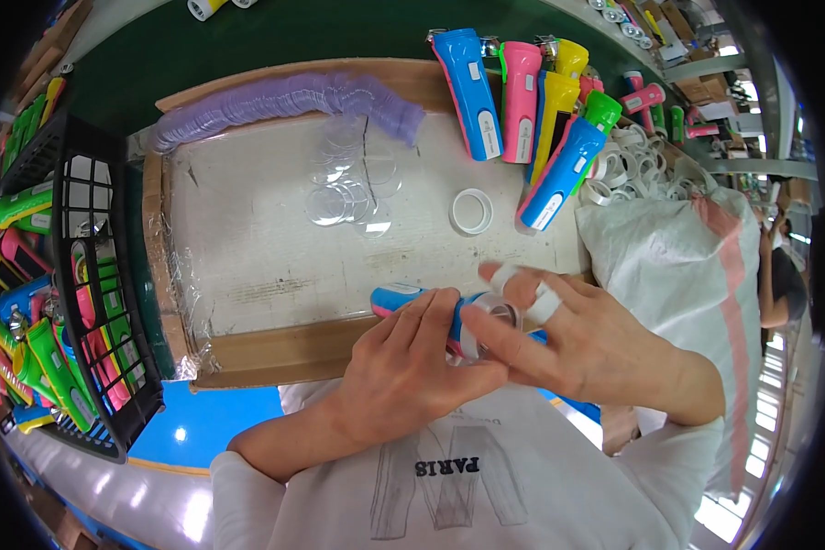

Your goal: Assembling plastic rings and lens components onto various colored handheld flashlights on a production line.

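My left hand (403, 367) is closed around a blue-and-pink flashlight (392, 299), held tilted above the near edge of a cardboard tray (275, 356). White tape wraps two fingers of my right hand (582, 344). Its thumb and fingers close on the flashlight's head, where a white ring (470, 343) shows; my fingers partly hide how it sits. Beyond my hands, a loose white ring (455, 213) lies on the tray. Clear round discs (333, 203) are scattered at the tray's middle, and a long row of purple-tinted discs (275, 99) curves along its far side.
Several blue, pink, yellow and green flashlights (472, 92) lie at the tray's far right. Right of them, a heap of white rings (625, 167) sits at a white woven sack (660, 266). A black basket (99, 151) full of flashlights stands left. Another person (781, 284) is far right.
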Tool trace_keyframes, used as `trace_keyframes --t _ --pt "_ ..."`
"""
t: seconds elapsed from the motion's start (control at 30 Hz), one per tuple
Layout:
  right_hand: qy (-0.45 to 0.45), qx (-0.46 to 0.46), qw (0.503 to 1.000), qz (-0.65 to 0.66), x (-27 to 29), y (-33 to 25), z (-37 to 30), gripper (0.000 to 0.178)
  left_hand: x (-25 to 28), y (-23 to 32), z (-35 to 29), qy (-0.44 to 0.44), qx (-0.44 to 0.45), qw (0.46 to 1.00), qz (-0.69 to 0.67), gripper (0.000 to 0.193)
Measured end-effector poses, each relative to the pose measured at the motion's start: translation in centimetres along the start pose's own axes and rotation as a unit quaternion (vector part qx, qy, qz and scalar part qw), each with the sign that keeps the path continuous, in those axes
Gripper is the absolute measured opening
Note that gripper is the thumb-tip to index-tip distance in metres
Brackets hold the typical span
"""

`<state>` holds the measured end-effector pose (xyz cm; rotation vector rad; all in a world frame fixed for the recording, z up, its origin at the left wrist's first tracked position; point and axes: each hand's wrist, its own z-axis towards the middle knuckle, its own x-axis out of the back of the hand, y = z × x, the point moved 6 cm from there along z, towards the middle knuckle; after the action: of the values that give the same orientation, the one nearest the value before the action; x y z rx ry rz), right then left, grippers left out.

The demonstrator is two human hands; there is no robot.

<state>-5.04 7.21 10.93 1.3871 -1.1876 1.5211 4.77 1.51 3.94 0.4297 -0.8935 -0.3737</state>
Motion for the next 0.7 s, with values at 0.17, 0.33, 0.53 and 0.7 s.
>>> trace_keyframes --t 0.17,0.33,0.53,0.7 --pt "0.012 -0.155 0.986 0.066 -1.7 0.0 -1.3 0.053 0.1 -0.1 0.3 0.008 0.015 1.0 -0.022 0.025" --pt "0.013 -0.031 0.999 0.03 -0.6 0.5 0.1 0.052 0.3 -0.5 0.0 0.002 0.001 1.0 -0.016 0.029" --pt "0.07 -0.149 0.986 0.033 -1.7 1.9 -0.7 0.054 -0.6 -1.6 2.0 -0.044 0.043 0.998 -0.005 0.03" --pt "0.084 -0.257 0.949 0.161 -2.6 6.3 -0.2 0.045 -2.2 -6.0 1.8 -0.033 0.23 0.915 -0.328 0.058"
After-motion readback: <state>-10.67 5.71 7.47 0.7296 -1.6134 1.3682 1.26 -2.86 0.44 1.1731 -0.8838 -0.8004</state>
